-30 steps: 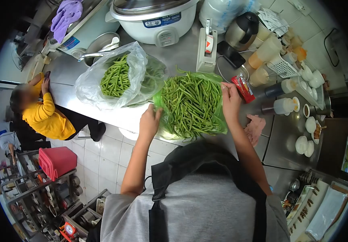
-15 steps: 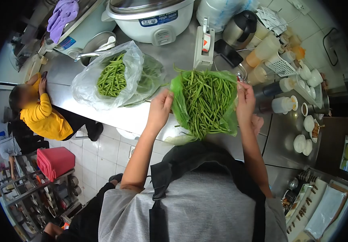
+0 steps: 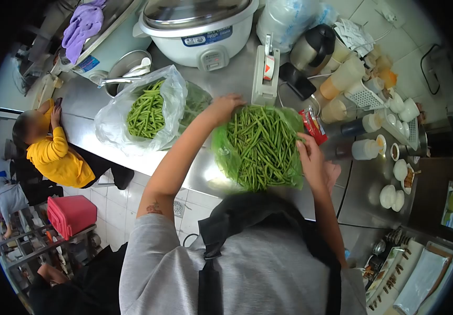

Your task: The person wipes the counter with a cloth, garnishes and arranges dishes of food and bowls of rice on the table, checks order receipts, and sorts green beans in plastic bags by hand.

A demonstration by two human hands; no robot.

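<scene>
A green plastic bag (image 3: 226,167) lies open on the steel counter in front of me, heaped with green beans (image 3: 263,147). My left hand (image 3: 225,108) reaches over its far left corner, fingers bent at the rim; the fingertips are partly hidden. At the bag's right edge, my right hand (image 3: 311,156) pinches the plastic between thumb and fingers. Just beyond that hand sits a small red packet (image 3: 313,125). To the left stands a clear plastic bag (image 3: 113,123) holding more green beans (image 3: 146,111).
Behind the bags are a rice cooker (image 3: 197,34), a tape dispenser (image 3: 264,79) and a steel pot (image 3: 126,65). Sauce bottles (image 3: 342,79) and bowls (image 3: 392,197) crowd the right side. A person in yellow (image 3: 61,157) is at the counter's left; a red bin (image 3: 71,215) stands lower left.
My left hand has moved from the bag's left side to its far corner. My right hand is lower along the right edge. The bag's sides are lower and the red packet shows more.
</scene>
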